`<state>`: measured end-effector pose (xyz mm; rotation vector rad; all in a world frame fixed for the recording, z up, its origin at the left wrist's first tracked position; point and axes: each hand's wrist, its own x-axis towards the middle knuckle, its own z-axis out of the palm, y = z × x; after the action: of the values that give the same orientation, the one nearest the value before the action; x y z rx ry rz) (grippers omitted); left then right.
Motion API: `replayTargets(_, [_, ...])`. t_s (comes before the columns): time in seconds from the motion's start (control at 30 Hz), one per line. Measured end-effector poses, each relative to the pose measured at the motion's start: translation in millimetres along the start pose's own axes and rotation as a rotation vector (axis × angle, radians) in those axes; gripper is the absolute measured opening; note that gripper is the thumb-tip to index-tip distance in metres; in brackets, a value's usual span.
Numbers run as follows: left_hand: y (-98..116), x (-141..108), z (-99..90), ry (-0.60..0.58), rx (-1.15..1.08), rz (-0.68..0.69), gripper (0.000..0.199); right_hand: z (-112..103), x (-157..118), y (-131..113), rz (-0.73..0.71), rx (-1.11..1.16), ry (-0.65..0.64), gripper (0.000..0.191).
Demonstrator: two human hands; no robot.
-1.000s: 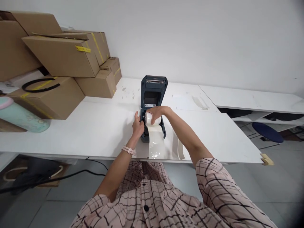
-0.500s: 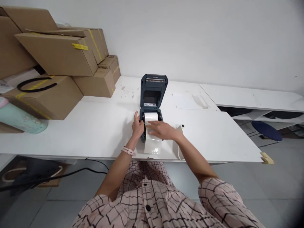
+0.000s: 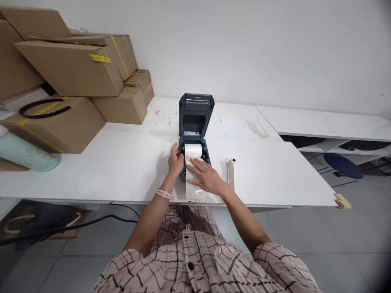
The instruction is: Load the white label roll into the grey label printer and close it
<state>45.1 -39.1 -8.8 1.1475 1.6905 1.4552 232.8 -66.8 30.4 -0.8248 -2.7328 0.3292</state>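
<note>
A dark blue-grey label printer (image 3: 196, 116) stands on the white table with its lid raised. Inside it lies a white label roll (image 3: 193, 150), and a glossy label strip (image 3: 192, 192) runs from it over the printer's front toward me. My left hand (image 3: 176, 162) grips the printer's left side, thumb at the inner edge and fingers along the outside. Stretched out flat, the fingers of my right hand (image 3: 207, 176) rest on the strip just in front of the roll. To the right of that hand is a small white roll with a loose tail (image 3: 231, 171).
Cardboard boxes (image 3: 79, 69) with yellow tape are stacked at the left, a black curved band (image 3: 44, 109) on one. A mint-green bottle (image 3: 29, 152) lies before them. Yellowish padding (image 3: 342, 201) covers the table's right corner. A blue stool (image 3: 343, 165) stands beyond.
My right hand has come down and back toward me onto the label strip, uncovering more of the roll. The left hand keeps its place on the printer's side.
</note>
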Motion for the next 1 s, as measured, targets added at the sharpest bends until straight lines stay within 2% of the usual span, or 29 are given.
replayTargets(0.2, [-1.0,0.4,1.2,-0.003,-0.105,-0.022,0.063,2.1,1.4,-1.2,-0.001,-0.029,-0.021,0.069])
replayTargets(0.3, [2.7,-12.4,0.7,0.017,-0.148,-0.076,0.061,-1.2,-1.2,-4.9,0.023,-0.02,-0.043,0.073])
replayTargets(0.4, [3.8,-41.2,-1.4,-0.013,-0.16,-0.095,0.064,-24.2,-4.5,-3.9,-0.023,0.093,-0.103,0.074])
replayTargets(0.43, [3.2,-52.5,-2.4,-0.063,-0.172,-0.094,0.069,-37.0,-3.4,-0.5,-0.049,0.155,-0.102,0.069])
replayTargets(0.47, [2.3,-63.4,-3.7,-0.097,-0.186,-0.108,0.074,-51.4,0.1,5.0,-0.058,0.216,-0.057,0.063])
replayTargets(0.53, [0.1,-81.4,-6.4,-0.126,-0.196,-0.152,0.082,-81.3,16.0,22.7,-0.003,0.304,0.184,0.054])
replayTargets(0.6, [-1.4,-91.9,-9.2,-0.13,-0.198,-0.189,0.087,-106.1,44.1,47.5,0.1,0.34,0.515,0.057])
replayTargets(0.63, [-1.8,-94.5,-10.4,-0.131,-0.197,-0.199,0.088,-115.1,61.6,61.3,0.129,0.37,0.609,0.061])
replayTargets(0.67, [-1.9,-95.7,-11.5,-0.13,-0.198,-0.204,0.089,-121.6,80.3,75.1,0.153,0.416,0.65,0.064])
replayTargets(0.77, [-1.7,-95.0,-13.5,-0.127,-0.216,-0.201,0.09,-129.9,132.8,109.8,0.221,0.595,0.603,0.076])
replayTargets(0.83, [-1.6,-94.0,-13.8,-0.123,-0.24,-0.191,0.089,-131.0,155.9,123.3,0.258,0.709,0.534,0.081])
replayTargets(0.9, [-1.5,-93.5,-13.8,-0.12,-0.255,-0.182,0.088,-131.4,164.5,127.8,0.284,0.793,0.494,0.084])
replayTargets(1.0, [-1.0,-93.7,-14.2,-0.118,-0.261,-0.166,0.088,-130.2,150.2,116.8,0.282,0.818,0.518,0.082])
